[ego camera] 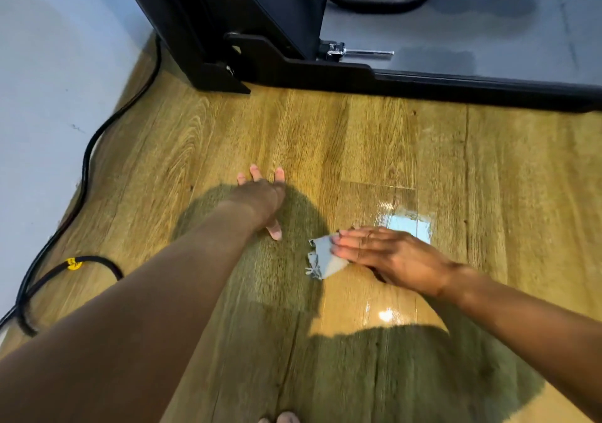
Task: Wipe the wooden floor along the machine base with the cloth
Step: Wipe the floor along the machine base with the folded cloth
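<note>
Wooden floor [374,135], right hand [387,253] pressing cloth [322,259]

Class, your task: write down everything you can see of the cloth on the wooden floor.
The cloth is a small, pale grey-blue piece of fabric with frayed threads along its left edge. It lies flat on the wooden floor, apart from the black machine base. The right hand presses on it with straight fingers, covering its right part, so its full shape is hidden. The left hand does not touch it.
</note>
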### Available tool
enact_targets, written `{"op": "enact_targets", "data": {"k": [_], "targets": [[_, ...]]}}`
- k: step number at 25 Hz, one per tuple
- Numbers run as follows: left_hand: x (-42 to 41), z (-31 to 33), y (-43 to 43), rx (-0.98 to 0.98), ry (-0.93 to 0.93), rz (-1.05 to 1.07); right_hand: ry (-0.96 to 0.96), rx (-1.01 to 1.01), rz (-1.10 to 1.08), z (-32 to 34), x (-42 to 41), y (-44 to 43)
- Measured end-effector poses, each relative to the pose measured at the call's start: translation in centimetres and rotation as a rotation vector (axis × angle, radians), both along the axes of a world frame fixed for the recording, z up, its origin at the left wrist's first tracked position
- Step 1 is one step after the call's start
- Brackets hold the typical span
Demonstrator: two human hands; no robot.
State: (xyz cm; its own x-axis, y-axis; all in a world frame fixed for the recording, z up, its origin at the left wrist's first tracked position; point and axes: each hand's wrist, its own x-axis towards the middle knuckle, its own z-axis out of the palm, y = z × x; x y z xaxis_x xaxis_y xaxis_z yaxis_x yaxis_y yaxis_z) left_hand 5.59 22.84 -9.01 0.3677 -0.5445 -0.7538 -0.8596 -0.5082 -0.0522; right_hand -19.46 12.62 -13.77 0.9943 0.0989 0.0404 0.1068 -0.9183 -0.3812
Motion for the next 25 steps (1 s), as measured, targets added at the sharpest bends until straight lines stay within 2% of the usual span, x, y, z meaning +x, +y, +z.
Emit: {"op": "enact_targets", "data": {"k": [4,5,6,8,10,12,14,16,18,19,21,22,23,24,25], "targets": [[0.2,0.0,0.2,0.002,-0.023,-0.018,0.043,0.105,-0.425,0.1,2.4,-1.6],[0.3,0.0,0.4,-0.003,-0.026,-0.023,0.037,0.137,-0.448,-0.2,1.5,-0.1],[0.3,-0.1,0.4,-0.008,-0.030,-0.031,-0.011,0.129,-0.379,-0.8,0.0,2.0],[0.4,-0.3,0.5,-0.004,-0.030,-0.029,-0.071,0.039,-0.080,-1.2,-3.4,5.7],[0.4,-0.3,0.4,0.012,-0.036,-0.020,-0.074,-0.020,0.176,-0.8,-4.6,5.0],[0.3,-0.3,0.3,0.003,-0.063,-0.068,0.000,-0.041,0.110,-0.1,-2.9,2.3],[-0.1,-0.2,0.4,-0.073,-0.066,-0.179,0.044,0.027,-0.197,0.2,-1.2,1.1],[-0.6,-0.2,0.3,-0.123,-0.018,-0.245,0.026,0.051,-0.366,0.1,-1.9,3.2],[-1.0,0.0,0.0,-0.113,0.021,-0.210,-0.010,0.146,-0.304,0.0,-4.9,6.8],[-1.2,0.1,-0.1,-0.101,0.034,-0.177,-0.015,0.193,-0.158,-0.1,-6.7,8.1],[-1.8,0.0,-0.2,-0.079,0.031,-0.148,0.005,0.126,0.175,0.1,-8.4,8.0],[-2.1,0.0,-0.2,-0.078,0.010,-0.154,0.037,0.217,0.237,0.0,-8.4,6.8],[-2.5,-0.2,-0.1,-0.085,-0.014,-0.168,0.106,0.330,0.230,0.1,-8.0,4.8],[-2.7,-0.2,-0.2,-0.101,-0.031,-0.181,0.188,0.341,0.132,0.4,-6.6,2.5],[-2.9,-0.2,-0.4,-0.117,-0.036,-0.187,0.157,0.225,-0.050,0.4,-5.0,0.6]]}}
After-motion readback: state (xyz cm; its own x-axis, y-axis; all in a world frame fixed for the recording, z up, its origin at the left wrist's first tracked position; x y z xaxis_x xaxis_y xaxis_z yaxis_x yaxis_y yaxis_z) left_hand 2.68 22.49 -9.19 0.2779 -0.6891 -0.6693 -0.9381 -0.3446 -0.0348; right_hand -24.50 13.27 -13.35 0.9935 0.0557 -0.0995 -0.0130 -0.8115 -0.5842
